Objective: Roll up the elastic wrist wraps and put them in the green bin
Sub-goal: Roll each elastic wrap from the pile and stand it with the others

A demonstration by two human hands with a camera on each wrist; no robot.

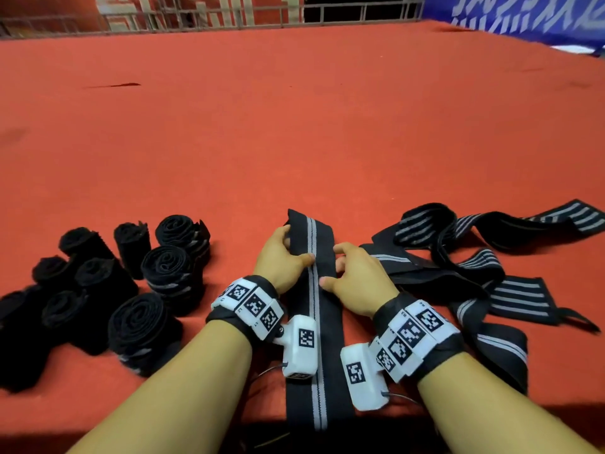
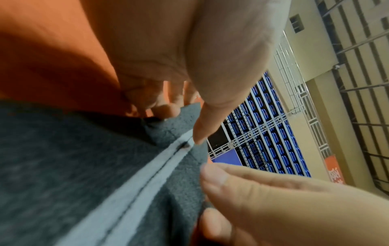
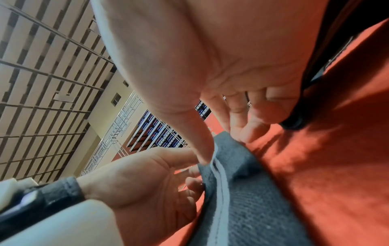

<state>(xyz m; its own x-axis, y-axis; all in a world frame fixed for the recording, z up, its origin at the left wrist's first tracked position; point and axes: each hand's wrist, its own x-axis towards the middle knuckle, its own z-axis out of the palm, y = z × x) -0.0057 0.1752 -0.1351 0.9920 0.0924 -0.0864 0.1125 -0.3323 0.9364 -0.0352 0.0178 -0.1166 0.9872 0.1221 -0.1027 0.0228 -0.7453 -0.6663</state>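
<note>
Setting: red cloth-covered worktop (image 1: pixel 294 126), railings and blue seating behind.
Flat wrap: 1 long black elastic wrist wrap with a grey centre stripe (image 1: pixel 316 309) lies straight toward the person, laid out for rolling.
Left hand (image 1: pixel 281 257): grip pinching the far end, thumb on the stripe, likely starting the first fold.
Right hand (image 1: pixel 357 276): fingers curled on the wrap's right edge, steadying it.
Finished: black rolled wraps (image 1: pixel 131 283) cluster left.
Waiting: loose striped wraps (image 1: pixel 474 257) tangle right.
Green bin: not visible.
</note>
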